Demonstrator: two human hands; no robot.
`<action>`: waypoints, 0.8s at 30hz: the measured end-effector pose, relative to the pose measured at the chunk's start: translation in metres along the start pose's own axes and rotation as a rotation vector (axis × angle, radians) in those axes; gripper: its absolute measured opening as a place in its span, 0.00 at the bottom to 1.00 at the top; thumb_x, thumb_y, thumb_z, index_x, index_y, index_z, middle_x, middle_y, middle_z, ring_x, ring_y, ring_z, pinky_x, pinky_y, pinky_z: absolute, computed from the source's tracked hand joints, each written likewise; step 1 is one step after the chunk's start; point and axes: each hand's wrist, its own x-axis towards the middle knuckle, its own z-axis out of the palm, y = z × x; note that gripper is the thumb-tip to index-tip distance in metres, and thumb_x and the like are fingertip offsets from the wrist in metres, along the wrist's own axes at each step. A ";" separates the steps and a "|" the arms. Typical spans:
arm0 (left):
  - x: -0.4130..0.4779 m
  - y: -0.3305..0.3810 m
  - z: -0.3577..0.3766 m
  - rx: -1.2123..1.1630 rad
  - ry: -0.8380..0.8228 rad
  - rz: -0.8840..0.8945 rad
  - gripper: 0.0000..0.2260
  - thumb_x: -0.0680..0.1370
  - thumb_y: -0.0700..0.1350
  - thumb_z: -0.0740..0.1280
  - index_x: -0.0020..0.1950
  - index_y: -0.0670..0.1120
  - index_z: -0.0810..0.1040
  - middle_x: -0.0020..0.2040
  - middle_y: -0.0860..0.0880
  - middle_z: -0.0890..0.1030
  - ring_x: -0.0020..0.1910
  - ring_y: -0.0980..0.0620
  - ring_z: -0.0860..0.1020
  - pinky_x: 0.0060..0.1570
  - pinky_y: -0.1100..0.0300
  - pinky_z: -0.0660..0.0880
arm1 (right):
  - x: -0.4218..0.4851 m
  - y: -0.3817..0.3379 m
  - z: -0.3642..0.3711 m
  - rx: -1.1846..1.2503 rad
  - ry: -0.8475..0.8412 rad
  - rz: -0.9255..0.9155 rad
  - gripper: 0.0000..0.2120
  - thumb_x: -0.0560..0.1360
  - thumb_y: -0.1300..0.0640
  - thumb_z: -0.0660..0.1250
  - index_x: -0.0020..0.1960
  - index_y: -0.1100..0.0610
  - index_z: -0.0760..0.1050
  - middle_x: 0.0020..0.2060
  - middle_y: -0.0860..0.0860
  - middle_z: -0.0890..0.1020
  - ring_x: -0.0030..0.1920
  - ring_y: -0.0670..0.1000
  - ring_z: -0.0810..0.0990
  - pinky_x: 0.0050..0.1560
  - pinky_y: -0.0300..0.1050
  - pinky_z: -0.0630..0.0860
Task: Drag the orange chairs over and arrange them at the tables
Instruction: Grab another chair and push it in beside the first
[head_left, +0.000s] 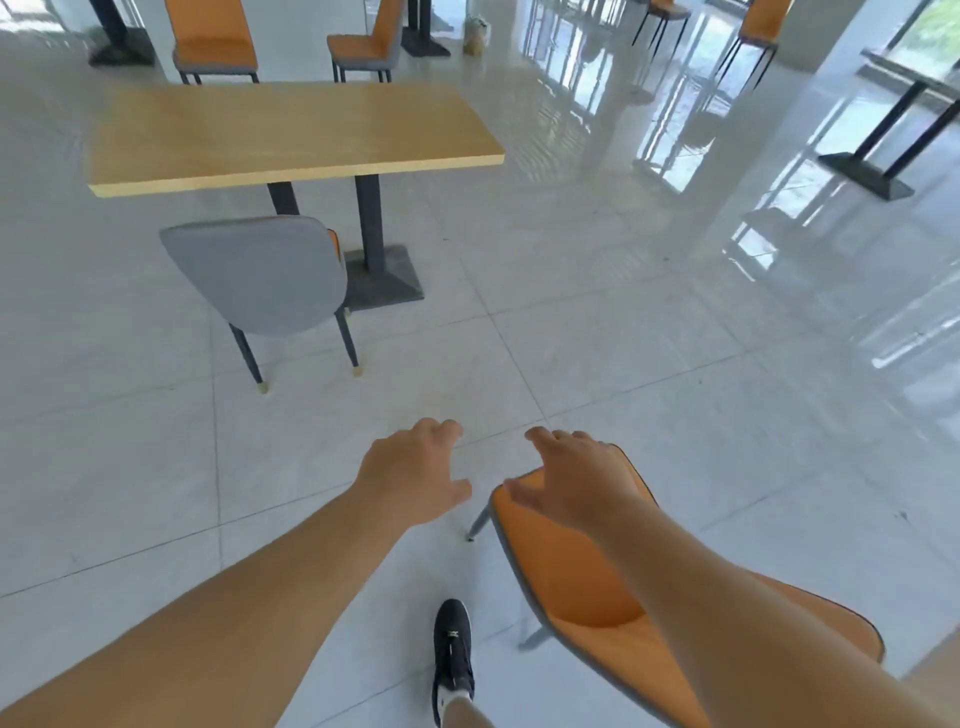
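Observation:
An orange chair (587, 571) with grey trim stands at the lower right, its backrest top toward me. My right hand (576, 483) lies over that top edge with fingers spread and the thumb on the orange face; no closed grip shows. My left hand (415, 473) hovers open above the floor just left of the chair, holding nothing. Ahead on the left is a wooden table (291, 130). A chair with a grey back (260, 275) sits at its near side. Two orange chairs (215, 41) (369, 47) stand at its far side.
My black shoe (452, 654) is on the glossy tiled floor between my arms. Black table bases stand at the far left (122, 52) and far right (872, 171). More orange chairs (763, 26) are at the back right. Open floor lies between me and the wooden table.

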 end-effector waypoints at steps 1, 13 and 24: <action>-0.014 0.013 0.009 -0.010 -0.003 0.009 0.32 0.77 0.63 0.67 0.77 0.53 0.64 0.73 0.48 0.72 0.64 0.43 0.77 0.58 0.49 0.75 | -0.024 0.006 0.005 -0.010 -0.015 0.001 0.37 0.74 0.26 0.59 0.74 0.49 0.66 0.61 0.49 0.81 0.61 0.55 0.78 0.56 0.54 0.77; -0.108 0.168 0.088 -0.043 0.010 0.013 0.31 0.78 0.62 0.68 0.78 0.53 0.66 0.75 0.49 0.73 0.65 0.44 0.78 0.57 0.50 0.78 | -0.210 0.127 0.015 -0.078 -0.046 0.014 0.36 0.74 0.27 0.58 0.74 0.47 0.66 0.64 0.48 0.78 0.61 0.53 0.76 0.48 0.50 0.75; -0.197 0.386 0.205 -0.001 -0.114 -0.020 0.34 0.78 0.61 0.67 0.81 0.55 0.60 0.80 0.51 0.65 0.68 0.44 0.75 0.61 0.48 0.76 | -0.380 0.303 0.054 -0.007 -0.092 -0.027 0.32 0.74 0.30 0.65 0.70 0.48 0.70 0.62 0.49 0.79 0.64 0.56 0.76 0.56 0.53 0.78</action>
